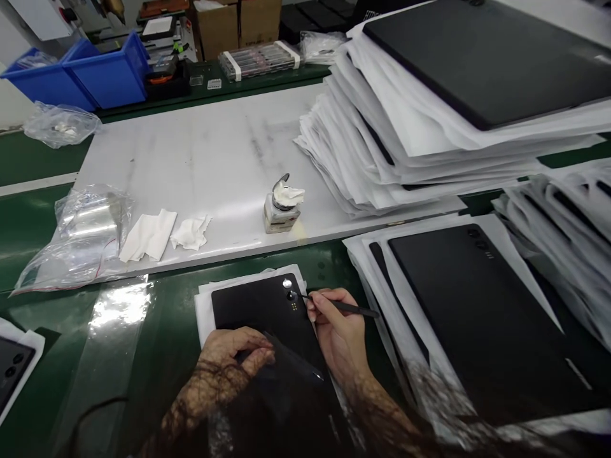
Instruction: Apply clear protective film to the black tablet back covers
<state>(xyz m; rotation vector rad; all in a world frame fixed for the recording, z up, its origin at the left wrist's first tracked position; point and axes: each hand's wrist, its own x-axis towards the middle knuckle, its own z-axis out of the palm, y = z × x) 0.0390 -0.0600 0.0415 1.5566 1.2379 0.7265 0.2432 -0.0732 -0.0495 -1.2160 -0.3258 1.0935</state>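
A black tablet (258, 302) lies back side up on white wrapping in front of me, its two round camera lenses near the top right corner. My right hand (341, 324) is closed around dark tweezers (353, 308), whose tip is at the lower lens. The upper lens shines brightly. Over the tablet's left part, my left hand (236, 356) pinches a clear plastic film (298, 361) between thumb and fingers. That film stretches to the right across the tablet's back. Strands of dark hair blur the lower part of the view.
Beyond the tablet, a small bottle (281, 215) with a crumpled tissue on top stands on a grey board (200, 152). Wipes (150, 235) and a plastic bag (86, 222) lie left. Wrapped tablets (382, 146) are stacked at right, near another tablet (477, 305). Blue bins (109, 73) stand behind.
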